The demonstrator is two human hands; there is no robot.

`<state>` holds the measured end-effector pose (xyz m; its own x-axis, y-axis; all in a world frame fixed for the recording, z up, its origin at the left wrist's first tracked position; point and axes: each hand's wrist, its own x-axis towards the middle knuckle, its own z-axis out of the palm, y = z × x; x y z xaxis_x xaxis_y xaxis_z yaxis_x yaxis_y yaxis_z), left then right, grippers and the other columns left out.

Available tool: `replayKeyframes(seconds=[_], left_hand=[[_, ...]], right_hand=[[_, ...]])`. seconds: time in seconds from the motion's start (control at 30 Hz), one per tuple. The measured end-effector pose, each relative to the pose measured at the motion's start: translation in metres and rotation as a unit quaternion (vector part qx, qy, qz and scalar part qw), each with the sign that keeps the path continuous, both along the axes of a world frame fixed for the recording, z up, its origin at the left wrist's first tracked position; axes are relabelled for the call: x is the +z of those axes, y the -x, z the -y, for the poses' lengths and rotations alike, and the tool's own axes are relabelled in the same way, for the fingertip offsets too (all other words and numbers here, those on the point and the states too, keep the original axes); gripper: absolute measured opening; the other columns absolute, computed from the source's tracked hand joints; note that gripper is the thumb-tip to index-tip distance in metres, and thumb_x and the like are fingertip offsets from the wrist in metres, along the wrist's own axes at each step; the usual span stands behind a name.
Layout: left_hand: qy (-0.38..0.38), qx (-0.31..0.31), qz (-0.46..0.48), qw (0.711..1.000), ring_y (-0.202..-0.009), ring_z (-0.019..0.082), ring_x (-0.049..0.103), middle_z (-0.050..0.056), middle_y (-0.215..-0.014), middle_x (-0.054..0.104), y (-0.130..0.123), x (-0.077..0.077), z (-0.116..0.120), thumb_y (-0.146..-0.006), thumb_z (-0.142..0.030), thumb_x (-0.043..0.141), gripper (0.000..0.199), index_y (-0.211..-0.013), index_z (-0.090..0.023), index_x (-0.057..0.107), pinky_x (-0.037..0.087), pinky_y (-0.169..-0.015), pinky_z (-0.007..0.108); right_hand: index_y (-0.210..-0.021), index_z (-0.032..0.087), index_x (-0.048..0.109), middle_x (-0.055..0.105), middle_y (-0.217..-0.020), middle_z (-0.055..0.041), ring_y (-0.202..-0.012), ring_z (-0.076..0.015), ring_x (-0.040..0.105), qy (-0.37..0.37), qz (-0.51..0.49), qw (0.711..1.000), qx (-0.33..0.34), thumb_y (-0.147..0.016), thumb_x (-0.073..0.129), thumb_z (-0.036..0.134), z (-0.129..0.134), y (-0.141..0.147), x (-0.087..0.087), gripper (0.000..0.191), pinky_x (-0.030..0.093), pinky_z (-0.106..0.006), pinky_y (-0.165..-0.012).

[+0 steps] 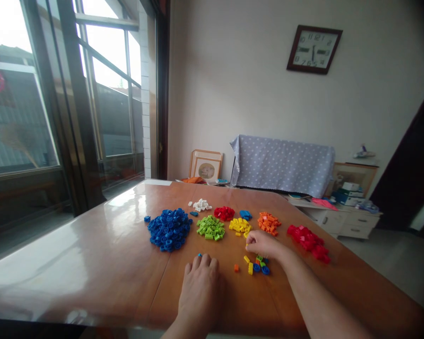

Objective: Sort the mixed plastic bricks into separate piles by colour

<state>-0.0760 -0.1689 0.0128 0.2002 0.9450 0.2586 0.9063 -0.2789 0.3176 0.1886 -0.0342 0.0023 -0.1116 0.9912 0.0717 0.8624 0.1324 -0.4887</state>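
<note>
My left hand point(200, 280) is palm down low over the near part of the table, fingers bent and close together. A small blue brick point(199, 254) peeks out at its fingertips; the rest is hidden beneath them. Farther right, my right hand point(261, 243) pinches a small yellow brick point(247, 246), mostly covered by the fingers. Just below that hand lies a small mixed group: yellow bricks point(250, 268), blue round pieces point(265, 270), and green and orange bits. A lone orange brick point(236, 268) sits between my hands. The yellow brick pile point(239, 225) is beyond my right hand.
Piles on the brown table point(127, 263) include blue round pieces point(169, 229), green bricks point(211, 228), white point(202, 205), red point(224, 213), blue point(245, 214) and orange bricks point(268, 222). Larger red pieces point(309, 241) lie right of my right forearm.
</note>
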Motion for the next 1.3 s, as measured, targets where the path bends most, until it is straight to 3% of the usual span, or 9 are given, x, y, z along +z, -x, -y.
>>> replayKeyframes(seconds=[0.13,0.33,0.6,0.8,1.03,1.17,1.3], left_hand=[[-0.001,0.005,-0.004,1.000,-0.102,0.026,0.051,0.008,-0.107,0.061,0.000,0.000,0.000,-0.093,-0.026,0.041,0.024,-0.095,-0.022,0.064,0.033,-0.085,0.040],[-0.012,0.002,0.004,1.000,-0.101,0.026,0.050,0.008,-0.105,0.061,0.001,-0.004,0.000,-0.092,-0.027,0.041,0.023,-0.094,-0.023,0.064,0.034,-0.085,0.040],[-0.014,0.005,0.012,1.000,-0.101,0.026,0.050,0.007,-0.106,0.061,0.000,-0.004,0.000,-0.091,-0.027,0.043,0.022,-0.095,-0.023,0.064,0.033,-0.084,0.040],[-0.018,0.000,0.015,1.000,-0.101,0.026,0.050,0.008,-0.105,0.061,0.001,-0.006,-0.001,-0.091,-0.028,0.043,0.020,-0.094,-0.023,0.063,0.033,-0.084,0.039],[-0.009,0.004,0.002,1.000,-0.102,0.026,0.050,0.008,-0.106,0.061,0.000,-0.003,-0.001,-0.092,-0.028,0.042,0.022,-0.094,-0.023,0.063,0.033,-0.083,0.039],[-0.007,0.004,-0.003,1.000,-0.102,0.027,0.050,0.008,-0.106,0.061,0.000,0.000,0.001,-0.093,-0.029,0.041,0.023,-0.094,-0.023,0.064,0.032,-0.084,0.040],[-0.006,0.006,-0.008,1.000,-0.102,0.026,0.050,0.008,-0.106,0.061,0.000,0.000,0.001,-0.093,-0.028,0.041,0.023,-0.095,-0.023,0.063,0.033,-0.084,0.040]], right_hand=[[-0.075,0.020,0.071,0.069,-0.079,0.0002,-0.071,-0.0129,0.058,-0.006,0.024,1.000,0.001,-0.067,0.072,0.019,-0.001,0.009,0.003,0.009,0.031,-0.021,-0.057],[-0.109,0.021,0.067,0.070,-0.090,-0.0025,-0.076,-0.0147,0.058,-0.053,0.008,0.997,-0.053,-0.080,0.059,0.017,-0.015,0.024,0.005,0.030,0.032,-0.022,-0.061],[-0.094,0.021,0.068,0.072,-0.093,-0.0026,-0.085,-0.0170,0.062,-0.052,-0.041,0.998,-0.003,-0.084,0.056,0.021,-0.024,0.039,-0.006,0.015,0.041,-0.023,-0.070],[-0.099,0.020,0.066,0.072,-0.097,-0.0036,-0.086,-0.0166,0.062,-0.058,-0.031,0.997,-0.031,-0.086,0.053,0.022,-0.024,0.029,-0.005,0.019,0.041,-0.023,-0.070],[-0.073,0.019,0.068,0.067,-0.068,0.0002,-0.064,-0.0127,0.056,-0.008,0.029,1.000,-0.003,-0.077,0.064,0.027,0.006,0.011,0.012,0.010,0.030,-0.022,-0.055],[-0.069,0.019,0.070,0.069,-0.067,-0.0009,-0.059,-0.0123,0.055,0.050,0.099,0.993,0.044,-0.073,0.071,0.034,0.026,0.022,0.021,0.015,0.027,-0.023,-0.052],[-0.070,0.021,0.071,0.071,-0.069,-0.0004,-0.062,-0.0121,0.057,0.044,0.110,0.991,0.062,-0.072,0.069,0.030,0.031,0.034,0.022,0.010,0.027,-0.022,-0.052]])
